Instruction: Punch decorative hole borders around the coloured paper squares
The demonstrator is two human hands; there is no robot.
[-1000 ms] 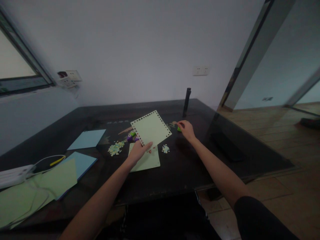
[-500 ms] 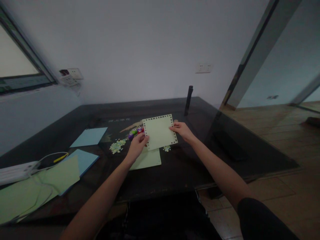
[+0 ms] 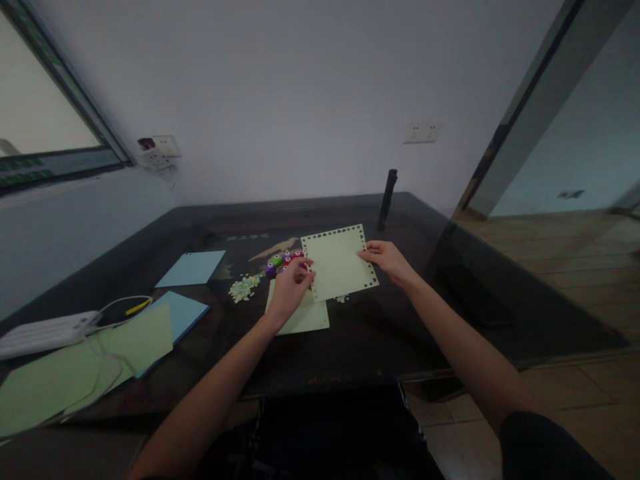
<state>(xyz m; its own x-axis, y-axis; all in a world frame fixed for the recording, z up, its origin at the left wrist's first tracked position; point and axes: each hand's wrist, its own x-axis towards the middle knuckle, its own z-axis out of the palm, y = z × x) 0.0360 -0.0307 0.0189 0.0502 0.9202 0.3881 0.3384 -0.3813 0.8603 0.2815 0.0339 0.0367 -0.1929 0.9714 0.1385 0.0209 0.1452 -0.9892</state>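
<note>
A pale green sheet [image 3: 340,263] with small holes punched along its edges is held up over the table, slightly tilted. My right hand [image 3: 390,261] pinches its right edge. My left hand [image 3: 293,287] is at its left edge, fingers curled and closed on it. Beneath lies another pale green sheet [image 3: 305,319], partly covered. Behind my left hand sit several small colourful punches [image 3: 277,260] in purple, green and red. Left of them is a pile of tiny paper cutouts [image 3: 244,288]; a few more [image 3: 343,299] show under the held sheet.
Blue sheets [image 3: 193,269] lie on the left of the dark table [image 3: 350,360], with green sheets [image 3: 125,340], a white power strip [image 3: 50,333] and a cable nearer. A black upright object [image 3: 387,200] stands at the back; a dark flat object [image 3: 473,297] lies right.
The view has shifted a little, so most things appear further right or left of before. Both hands still hold the punched sheet, and my left fingers have moved slightly along its left edge.
</note>
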